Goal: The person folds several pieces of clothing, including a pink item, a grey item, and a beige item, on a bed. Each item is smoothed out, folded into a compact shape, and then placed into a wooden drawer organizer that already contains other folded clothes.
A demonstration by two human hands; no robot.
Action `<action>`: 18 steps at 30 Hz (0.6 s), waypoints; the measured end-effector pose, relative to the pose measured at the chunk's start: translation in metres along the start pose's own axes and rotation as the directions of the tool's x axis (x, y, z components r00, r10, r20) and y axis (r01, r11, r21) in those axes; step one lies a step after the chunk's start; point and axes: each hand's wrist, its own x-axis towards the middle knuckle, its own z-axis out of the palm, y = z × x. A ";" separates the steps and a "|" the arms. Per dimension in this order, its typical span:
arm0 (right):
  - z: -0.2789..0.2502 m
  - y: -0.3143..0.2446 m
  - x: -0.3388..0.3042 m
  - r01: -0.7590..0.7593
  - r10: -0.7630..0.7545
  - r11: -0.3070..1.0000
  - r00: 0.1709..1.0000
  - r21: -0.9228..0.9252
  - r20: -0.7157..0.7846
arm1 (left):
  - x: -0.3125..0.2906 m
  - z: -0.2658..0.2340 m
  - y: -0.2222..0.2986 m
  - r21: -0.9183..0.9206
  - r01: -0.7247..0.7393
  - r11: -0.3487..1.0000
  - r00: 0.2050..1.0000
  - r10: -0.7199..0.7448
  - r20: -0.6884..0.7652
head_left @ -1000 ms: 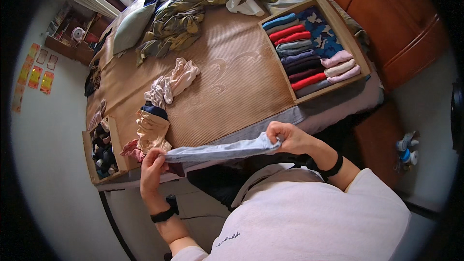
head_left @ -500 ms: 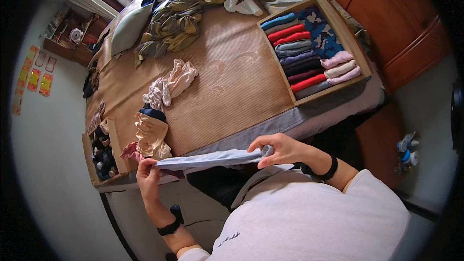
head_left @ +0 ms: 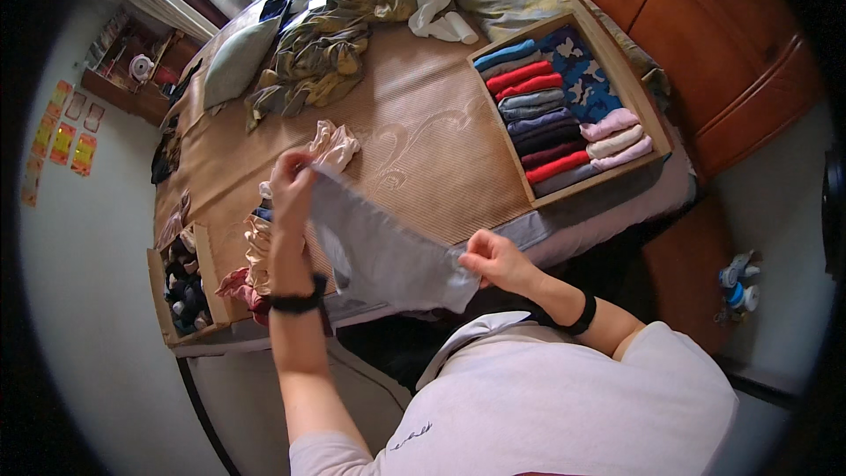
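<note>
A pair of light grey underpants (head_left: 383, 251) is spread between my two hands above the near edge of the bed. My left hand (head_left: 293, 185), raised over the mat, pinches its upper left corner. The lower right edge is held between the fingertips of my right hand (head_left: 498, 260). Beyond my left hand lies a pale pink crumpled garment (head_left: 335, 145). A beige garment (head_left: 258, 251) is partly hidden behind my left forearm, with a dusky pink one (head_left: 240, 286) beside it.
At the right of the bed sits a wooden box (head_left: 599, 180) of rolled clothes in rows. A smaller wooden box (head_left: 210, 273) of dark bundled items stands at the left corner. Farther back are a rumpled olive quilt (head_left: 317, 53) and a pillow (head_left: 238, 60). A brown mat (head_left: 432, 150) covers the bed.
My left hand has moved up and away over the bed, and the underpants have gone from a narrow stretched strip to an opened-out sheet. My right hand still grips its end.
</note>
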 end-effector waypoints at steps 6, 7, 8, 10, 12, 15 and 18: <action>-0.060 0.094 0.028 -0.038 0.004 0.997 0.901 -0.069 -0.435 | -0.028 0.151 -0.019 0.247 -0.231 0.941 0.967 0.193 0.167; -0.069 0.108 0.027 -0.077 0.017 0.991 0.889 -0.111 -0.458 | -0.049 0.162 -0.033 0.308 -0.253 0.917 0.957 0.189 0.221; -0.073 0.115 0.026 -0.118 0.032 0.981 0.878 -0.151 -0.477 | -0.072 0.166 -0.047 0.369 -0.273 0.888 0.946 0.177 0.273; -0.074 0.112 0.020 -0.127 0.075 0.988 0.897 -0.093 -0.435 | -0.118 0.159 -0.066 0.634 -0.338 0.696 0.917 0.091 0.389; -0.076 0.106 0.015 -0.129 0.076 0.984 0.931 -0.126 -0.357 | -0.153 0.139 -0.094 0.721 -0.257 0.644 0.938 -0.013 0.346; -0.073 0.098 0.015 -0.175 0.138 0.979 0.942 -0.099 -0.306 | -0.176 0.115 -0.102 0.772 -0.167 0.614 0.961 -0.074 0.267; -0.068 0.091 0.007 -0.166 0.142 0.982 0.964 -0.088 -0.226 | -0.192 0.105 -0.097 0.756 -0.183 0.629 0.971 -0.007 0.240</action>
